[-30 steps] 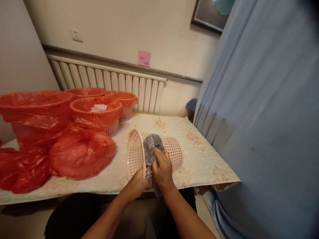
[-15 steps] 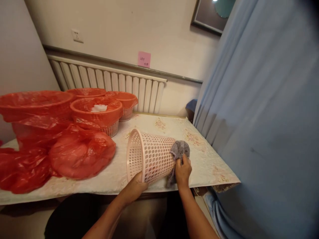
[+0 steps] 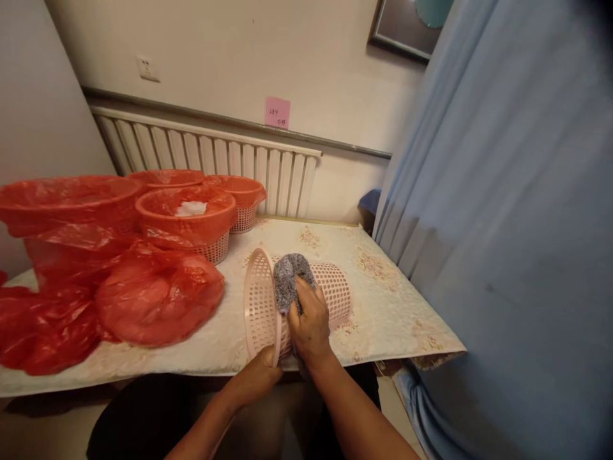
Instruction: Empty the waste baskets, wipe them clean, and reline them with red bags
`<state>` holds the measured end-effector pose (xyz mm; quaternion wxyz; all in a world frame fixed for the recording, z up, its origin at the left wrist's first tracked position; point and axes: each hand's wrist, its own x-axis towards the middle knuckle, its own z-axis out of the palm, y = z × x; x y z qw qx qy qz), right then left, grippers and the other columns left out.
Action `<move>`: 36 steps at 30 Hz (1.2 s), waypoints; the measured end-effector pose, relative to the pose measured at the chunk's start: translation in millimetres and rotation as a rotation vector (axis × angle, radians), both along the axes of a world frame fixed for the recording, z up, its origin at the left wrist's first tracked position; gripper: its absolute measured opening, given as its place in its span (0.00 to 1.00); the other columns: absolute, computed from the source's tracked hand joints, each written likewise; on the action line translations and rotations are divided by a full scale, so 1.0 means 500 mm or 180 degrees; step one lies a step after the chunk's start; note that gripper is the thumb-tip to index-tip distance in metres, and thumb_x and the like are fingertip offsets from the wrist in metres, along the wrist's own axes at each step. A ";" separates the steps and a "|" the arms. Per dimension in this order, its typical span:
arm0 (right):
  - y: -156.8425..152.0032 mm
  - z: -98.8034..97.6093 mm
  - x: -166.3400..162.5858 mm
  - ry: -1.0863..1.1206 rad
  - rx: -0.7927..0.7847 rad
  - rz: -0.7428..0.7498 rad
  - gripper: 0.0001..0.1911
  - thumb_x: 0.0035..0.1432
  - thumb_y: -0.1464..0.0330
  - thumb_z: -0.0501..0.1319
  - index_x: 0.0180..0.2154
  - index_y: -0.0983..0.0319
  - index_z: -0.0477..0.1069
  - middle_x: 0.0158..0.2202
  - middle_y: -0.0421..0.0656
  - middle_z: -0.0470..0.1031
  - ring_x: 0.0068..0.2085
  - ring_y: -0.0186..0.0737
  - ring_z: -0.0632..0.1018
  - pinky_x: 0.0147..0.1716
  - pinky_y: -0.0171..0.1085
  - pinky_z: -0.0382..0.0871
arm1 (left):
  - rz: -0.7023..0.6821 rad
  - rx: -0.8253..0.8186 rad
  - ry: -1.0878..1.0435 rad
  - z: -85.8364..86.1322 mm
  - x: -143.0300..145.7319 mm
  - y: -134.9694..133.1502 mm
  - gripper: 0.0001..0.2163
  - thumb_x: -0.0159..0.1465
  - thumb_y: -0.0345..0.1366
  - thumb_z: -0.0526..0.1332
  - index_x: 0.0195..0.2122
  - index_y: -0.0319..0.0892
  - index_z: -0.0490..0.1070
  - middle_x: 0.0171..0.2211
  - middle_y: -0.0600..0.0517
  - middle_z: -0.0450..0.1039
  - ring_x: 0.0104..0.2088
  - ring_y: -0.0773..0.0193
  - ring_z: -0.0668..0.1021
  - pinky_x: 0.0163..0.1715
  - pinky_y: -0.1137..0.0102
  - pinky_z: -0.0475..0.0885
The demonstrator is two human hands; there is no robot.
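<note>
A pale pink perforated plastic wastebasket (image 3: 335, 291) lies on its side on the table, its open mouth turned to the left. My left hand (image 3: 261, 374) grips the near lower part of its rim, with the thumb on the outside. In my right hand (image 3: 310, 322) is a bunched grey cloth (image 3: 288, 278), pressed against the upper side wall close to the rim. Part of the cloth hangs below that hand, and the fingertips underneath are hidden.
To the left stand several wastebaskets lined with red plastic bags; one (image 3: 184, 220) holds something white. A loose heap of red plastic bag (image 3: 163, 294) lies in front of them. A patterned cloth covers the table (image 3: 383, 319). A blue curtain (image 3: 479, 223) hangs at the right, a radiator (image 3: 215, 150) behind.
My right hand has slid the grey cloth left along the wastebasket, from the base end up to near the rim. My left hand keeps its hold on the rim.
</note>
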<state>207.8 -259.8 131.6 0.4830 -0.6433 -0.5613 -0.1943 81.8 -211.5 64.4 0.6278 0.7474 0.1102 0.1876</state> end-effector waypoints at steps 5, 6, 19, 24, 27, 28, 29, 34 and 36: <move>0.000 -0.016 0.003 -0.0004 -0.0040 0.0032 0.24 0.54 0.80 0.49 0.51 0.65 0.69 0.52 0.51 0.73 0.56 0.42 0.71 0.62 0.51 0.56 | 0.0010 -0.0027 0.0107 0.016 0.003 -0.002 0.29 0.48 0.22 0.54 0.53 0.42 0.70 0.50 0.50 0.75 0.58 0.52 0.69 0.63 0.54 0.54; -0.004 -0.021 0.002 -0.0021 -0.0021 0.0021 0.24 0.54 0.80 0.49 0.51 0.65 0.69 0.52 0.51 0.74 0.56 0.42 0.72 0.62 0.51 0.56 | 0.0047 -0.0086 0.0134 0.030 0.007 -0.003 0.27 0.49 0.23 0.56 0.53 0.41 0.70 0.50 0.49 0.76 0.56 0.52 0.71 0.62 0.55 0.58; 0.001 -0.068 0.182 0.0305 -0.0255 -0.0822 0.20 0.57 0.74 0.49 0.48 0.65 0.72 0.48 0.50 0.76 0.50 0.46 0.73 0.54 0.46 0.62 | 0.0166 -0.0440 -0.0197 0.096 0.028 -0.018 0.24 0.54 0.25 0.54 0.53 0.40 0.71 0.53 0.49 0.73 0.55 0.56 0.72 0.63 0.58 0.58; -0.033 -0.120 0.271 0.1078 -0.0176 -0.1812 0.18 0.55 0.68 0.49 0.39 0.67 0.75 0.38 0.53 0.78 0.41 0.48 0.75 0.43 0.43 0.66 | 0.0141 -0.0353 -0.0059 0.077 0.022 -0.011 0.28 0.49 0.23 0.53 0.53 0.39 0.71 0.51 0.51 0.76 0.58 0.54 0.69 0.64 0.55 0.57; -0.051 -0.157 0.212 0.1116 0.0044 -0.1798 0.19 0.57 0.66 0.50 0.42 0.67 0.75 0.41 0.54 0.78 0.43 0.49 0.76 0.44 0.44 0.67 | 0.0042 -0.0383 -0.0099 0.078 0.024 -0.005 0.29 0.48 0.22 0.52 0.53 0.38 0.71 0.51 0.51 0.76 0.59 0.53 0.68 0.64 0.55 0.56; -0.055 -0.167 0.176 0.1035 0.0171 -0.1668 0.19 0.57 0.67 0.51 0.45 0.67 0.74 0.45 0.54 0.77 0.47 0.49 0.75 0.47 0.45 0.66 | 0.0030 -0.0403 -0.0137 0.080 0.025 -0.004 0.28 0.48 0.23 0.53 0.52 0.37 0.71 0.50 0.50 0.76 0.59 0.52 0.68 0.63 0.55 0.56; -0.056 -0.174 0.137 0.0888 0.0256 -0.1430 0.20 0.58 0.68 0.51 0.48 0.66 0.73 0.47 0.54 0.76 0.49 0.48 0.75 0.50 0.46 0.66 | 0.0022 -0.0423 -0.0171 0.081 0.027 -0.002 0.27 0.49 0.23 0.53 0.53 0.37 0.71 0.50 0.50 0.76 0.58 0.52 0.69 0.63 0.55 0.57; -0.041 -0.134 -0.009 0.0091 0.0379 -0.0274 0.21 0.57 0.75 0.51 0.52 0.65 0.69 0.53 0.51 0.73 0.55 0.45 0.72 0.60 0.52 0.58 | 0.0082 -0.0370 -0.0116 0.069 0.029 0.006 0.26 0.53 0.26 0.55 0.54 0.37 0.69 0.47 0.49 0.77 0.54 0.54 0.72 0.61 0.54 0.60; -0.025 -0.087 -0.019 0.0006 0.0266 -0.0080 0.22 0.56 0.77 0.50 0.52 0.65 0.69 0.53 0.50 0.73 0.56 0.43 0.72 0.61 0.52 0.57 | 0.0081 -0.0267 -0.0060 0.050 0.024 0.009 0.26 0.51 0.24 0.54 0.54 0.37 0.69 0.48 0.49 0.77 0.53 0.54 0.73 0.60 0.55 0.61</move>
